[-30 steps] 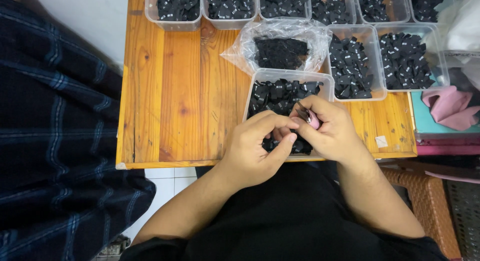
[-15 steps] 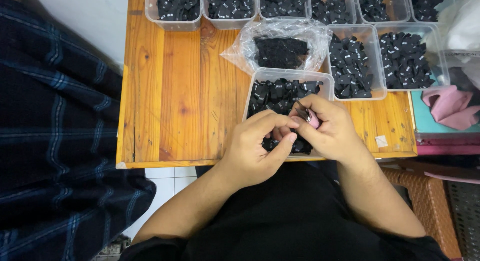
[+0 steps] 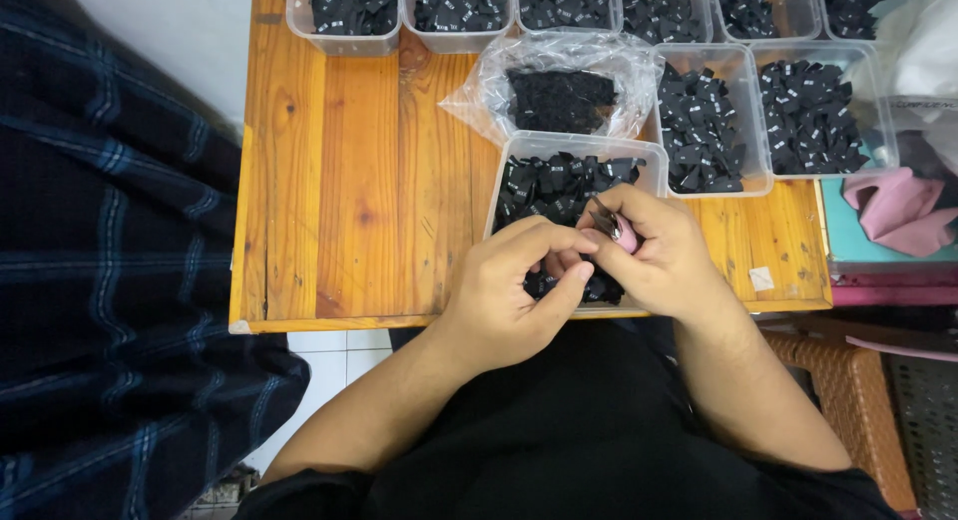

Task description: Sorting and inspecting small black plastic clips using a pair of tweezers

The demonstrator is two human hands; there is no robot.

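Nothing has moved since half a second ago. Both hands meet over the near tub point(image 3: 519, 156) of black labels point(image 3: 554, 181) at the table point(image 3: 349, 181) edge. Left hand point(image 3: 504, 290) pinches a black label; right hand point(image 3: 659, 256) is closed around small pink-handled snips point(image 3: 621, 231). Bag point(image 3: 559, 91) of labels lies just beyond the tub.

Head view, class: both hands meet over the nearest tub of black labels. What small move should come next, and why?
Probably close the small pink-handled snips in the right hand on the black label pinched by the left hand; both sit together above the clear tub.
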